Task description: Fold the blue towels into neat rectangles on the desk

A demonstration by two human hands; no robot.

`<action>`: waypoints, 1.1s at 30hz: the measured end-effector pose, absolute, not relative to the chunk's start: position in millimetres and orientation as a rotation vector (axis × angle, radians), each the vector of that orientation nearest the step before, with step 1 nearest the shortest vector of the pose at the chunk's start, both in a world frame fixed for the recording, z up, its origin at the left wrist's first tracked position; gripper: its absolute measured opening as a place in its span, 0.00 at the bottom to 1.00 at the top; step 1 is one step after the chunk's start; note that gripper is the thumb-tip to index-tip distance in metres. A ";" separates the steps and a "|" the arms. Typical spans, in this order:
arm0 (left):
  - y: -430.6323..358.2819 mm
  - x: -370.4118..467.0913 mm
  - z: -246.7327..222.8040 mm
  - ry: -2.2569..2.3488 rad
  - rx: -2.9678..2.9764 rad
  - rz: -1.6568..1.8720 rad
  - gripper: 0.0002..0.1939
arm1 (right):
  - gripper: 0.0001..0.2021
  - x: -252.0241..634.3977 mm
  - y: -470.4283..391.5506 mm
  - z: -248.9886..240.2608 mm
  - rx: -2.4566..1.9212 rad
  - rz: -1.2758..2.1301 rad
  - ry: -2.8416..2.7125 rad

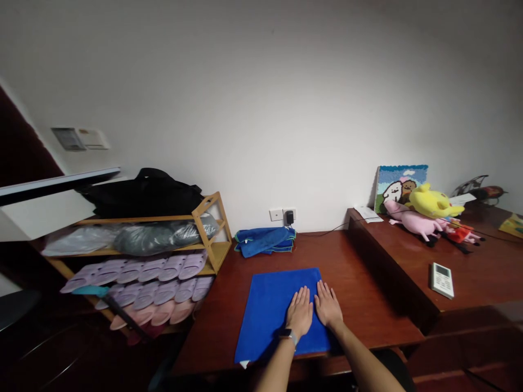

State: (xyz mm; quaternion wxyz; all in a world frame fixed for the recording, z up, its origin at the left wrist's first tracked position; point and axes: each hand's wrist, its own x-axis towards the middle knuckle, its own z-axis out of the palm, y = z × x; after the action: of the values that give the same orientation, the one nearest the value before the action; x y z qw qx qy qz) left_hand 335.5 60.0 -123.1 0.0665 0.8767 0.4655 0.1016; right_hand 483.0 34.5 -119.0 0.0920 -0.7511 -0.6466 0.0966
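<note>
A blue towel (269, 305) lies spread flat on the brown wooden table, with a small white tag at its near left corner. Resting palm down on its right part is my left hand (300, 313), fingers extended, a watch on the wrist. My right hand (327, 305) also lies flat, at the towel's right edge, its fingers stretched out. Neither hand holds anything. Farther back on the table sits a heap of folded blue towels (265, 240) with green edging.
Left of the table stands a wooden rack (212, 245) with rows of slippers (163, 267) and a black bag (147, 193). On the higher surface at right are plush toys (420, 220), a picture (402, 182) and a white remote (442, 280). A charger (290, 218) is plugged into the wall.
</note>
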 end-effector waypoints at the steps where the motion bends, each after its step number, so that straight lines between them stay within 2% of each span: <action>1: 62.7 324.2 -124.0 1.437 2.629 0.293 0.32 | 0.33 483.1 34.8 -119.1 -2.232 0.294 -1.913; 9: 94.0 184.1 -119.5 1.822 2.455 0.209 0.33 | 0.33 482.6 34.2 -117.8 -2.248 0.322 -1.893; 13: 97.1 149.6 -129.8 1.874 2.467 0.236 0.34 | 0.33 483.6 38.4 -116.0 -2.264 0.390 -1.857; 20: 104.1 145.3 -157.4 1.878 2.523 0.367 0.34 | 0.33 485.9 76.4 -93.5 -2.240 0.366 -1.811; 25: 106.8 134.7 -167.5 1.892 2.557 0.422 0.34 | 0.33 484.4 98.2 -102.3 -2.232 0.370 -1.830; 29: 104.5 142.9 -153.6 1.838 2.645 0.434 0.34 | 0.33 484.9 99.6 -114.5 -2.231 0.333 -1.853; 33: 104.7 208.5 -126.9 1.644 2.721 0.452 0.32 | 0.33 486.1 98.9 -115.6 -2.229 0.329 -1.861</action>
State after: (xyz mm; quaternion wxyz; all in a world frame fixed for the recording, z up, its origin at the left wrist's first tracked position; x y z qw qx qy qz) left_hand 208.5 104.7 -126.9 -0.0346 0.8469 0.5116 0.1408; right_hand 486.1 98.9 -115.6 0.1092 -0.7581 -0.6331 0.1120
